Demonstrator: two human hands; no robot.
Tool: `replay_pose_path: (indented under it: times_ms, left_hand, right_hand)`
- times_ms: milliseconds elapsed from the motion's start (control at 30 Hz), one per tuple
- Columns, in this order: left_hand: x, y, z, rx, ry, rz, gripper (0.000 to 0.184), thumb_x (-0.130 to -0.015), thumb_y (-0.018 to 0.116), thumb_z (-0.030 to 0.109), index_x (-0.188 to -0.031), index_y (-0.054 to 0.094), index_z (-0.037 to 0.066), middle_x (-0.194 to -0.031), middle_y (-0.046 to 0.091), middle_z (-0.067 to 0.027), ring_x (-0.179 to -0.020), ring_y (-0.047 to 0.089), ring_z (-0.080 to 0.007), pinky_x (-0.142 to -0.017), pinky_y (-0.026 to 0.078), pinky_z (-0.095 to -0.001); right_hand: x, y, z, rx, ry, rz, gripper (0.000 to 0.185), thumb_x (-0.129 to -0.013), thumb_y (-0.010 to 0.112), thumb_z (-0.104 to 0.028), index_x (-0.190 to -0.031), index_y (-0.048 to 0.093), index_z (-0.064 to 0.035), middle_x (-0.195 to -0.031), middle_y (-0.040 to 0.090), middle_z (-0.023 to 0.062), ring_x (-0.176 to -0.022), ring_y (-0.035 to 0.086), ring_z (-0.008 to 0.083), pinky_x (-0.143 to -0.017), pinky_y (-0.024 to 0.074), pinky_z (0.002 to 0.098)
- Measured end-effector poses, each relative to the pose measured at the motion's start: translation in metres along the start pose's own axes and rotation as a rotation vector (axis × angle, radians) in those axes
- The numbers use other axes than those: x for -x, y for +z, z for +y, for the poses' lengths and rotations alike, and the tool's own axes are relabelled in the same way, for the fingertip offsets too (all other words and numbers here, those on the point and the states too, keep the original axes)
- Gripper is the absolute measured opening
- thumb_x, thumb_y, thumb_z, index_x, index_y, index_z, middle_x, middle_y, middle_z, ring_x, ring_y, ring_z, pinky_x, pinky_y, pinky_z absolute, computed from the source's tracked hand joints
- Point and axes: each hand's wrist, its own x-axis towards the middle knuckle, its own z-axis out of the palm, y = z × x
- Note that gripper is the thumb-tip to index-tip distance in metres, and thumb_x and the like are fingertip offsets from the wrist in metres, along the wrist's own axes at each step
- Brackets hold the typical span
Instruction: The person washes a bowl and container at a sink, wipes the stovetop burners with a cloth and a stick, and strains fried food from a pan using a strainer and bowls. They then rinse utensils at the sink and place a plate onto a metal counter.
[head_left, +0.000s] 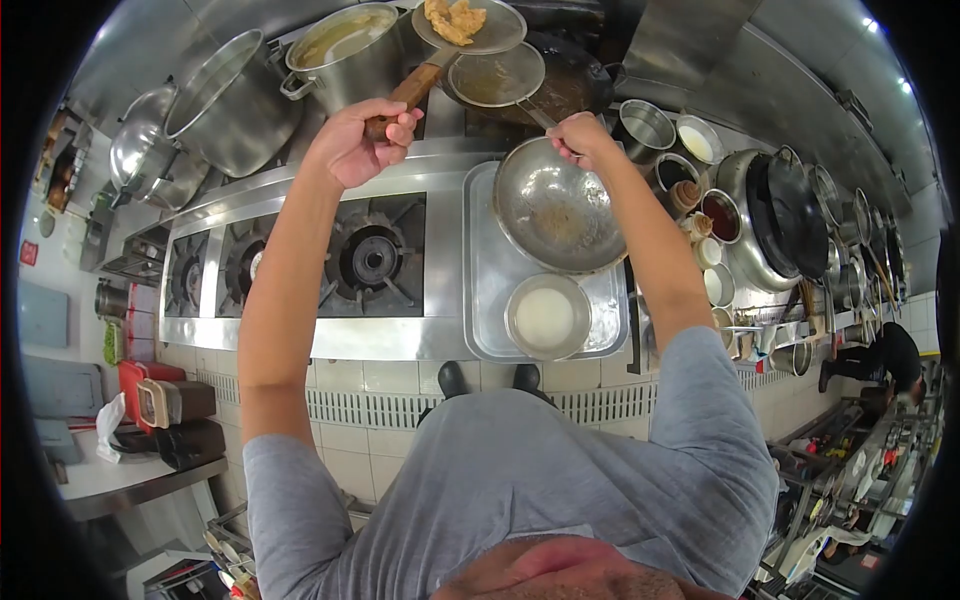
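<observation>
My left hand [365,145] is closed around the wooden handle of a skimmer [497,33]. Golden fried food [455,20] lies on its round metal head. In my right hand [583,138] is the thin handle of a mesh strainer [497,80], held just below the skimmer. Both heads are over or beside a dark wok [577,90] with brownish liquid in it. Nearer to me, a wide metal bowl [555,190] with residue on its bottom rests on a metal tray [482,290], together with a smaller bowl of white contents [547,318].
Gas burners [374,258] line the stove at left, behind which stand a large pot [240,105] and a two-handled pot [350,70]. Sauce containers [720,215] and stacked dark pans [795,215] crowd the right. A person [880,360] bends over at far right.
</observation>
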Motion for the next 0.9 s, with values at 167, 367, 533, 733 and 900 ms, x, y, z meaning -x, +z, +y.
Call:
replay_pose_path:
  times_ms: [167,367,533,733,900]
  left_hand:
    - [0.002,-0.006,-0.001,0.046,-0.009,-0.071,0.027,-0.089,0.062,0.006,-0.107,0.053,-0.011,-0.079,0.060,-0.0065,-0.063,0.054,-0.0098,-0.054,0.042,-0.0221]
    - [0.008,-0.005,-0.003,0.043,-0.007,-0.054,0.028,-0.089,0.062,0.008,-0.109,0.052,-0.010,-0.080,0.059,-0.0051,-0.062,0.053,-0.0085,-0.051,0.039,-0.0216]
    - [0.007,-0.008,-0.006,0.023,-0.002,-0.068,0.030,-0.092,0.060,0.010,-0.114,0.050,-0.008,-0.081,0.056,-0.0026,-0.061,0.049,-0.0066,-0.046,0.034,-0.0214]
    - [0.004,-0.007,-0.008,0.024,-0.009,-0.071,0.031,-0.092,0.060,0.010,-0.115,0.049,-0.008,-0.081,0.056,-0.0020,-0.061,0.049,-0.0065,-0.046,0.034,-0.0209]
    - [0.005,-0.002,-0.010,0.023,-0.004,-0.046,0.031,-0.092,0.059,0.010,-0.115,0.049,-0.009,-0.081,0.056,-0.0020,-0.061,0.049,-0.0065,-0.046,0.033,-0.0211]
  right_hand:
    - [0.020,-0.025,-0.004,-0.062,-0.002,-0.087,0.017,-0.089,0.066,-0.005,-0.073,0.058,-0.0037,-0.061,0.056,0.0033,-0.044,0.047,0.0099,-0.039,0.0336,0.0267]
    - [0.038,-0.078,-0.025,0.073,-0.153,0.111,0.017,-0.086,0.065,-0.004,-0.070,0.059,-0.0022,-0.057,0.057,0.0060,-0.041,0.050,0.0115,-0.036,0.0330,0.0285]
    - [0.042,-0.108,-0.047,0.652,-0.312,0.437,0.012,-0.081,0.063,-0.006,-0.076,0.061,0.0043,-0.066,0.065,0.0180,-0.053,0.063,0.0281,-0.053,0.0498,0.0409]
    - [0.015,-0.125,-0.018,1.160,-0.454,0.656,0.024,-0.078,0.060,-0.011,-0.090,0.065,0.0092,-0.077,0.068,0.0274,-0.076,0.070,0.0391,-0.082,0.0548,0.0457]
    - [0.024,-0.090,-0.012,0.817,-0.187,0.354,0.015,-0.078,0.056,-0.003,-0.077,0.065,0.0082,-0.069,0.068,0.0228,-0.056,0.069,0.0307,-0.059,0.0563,0.0420]
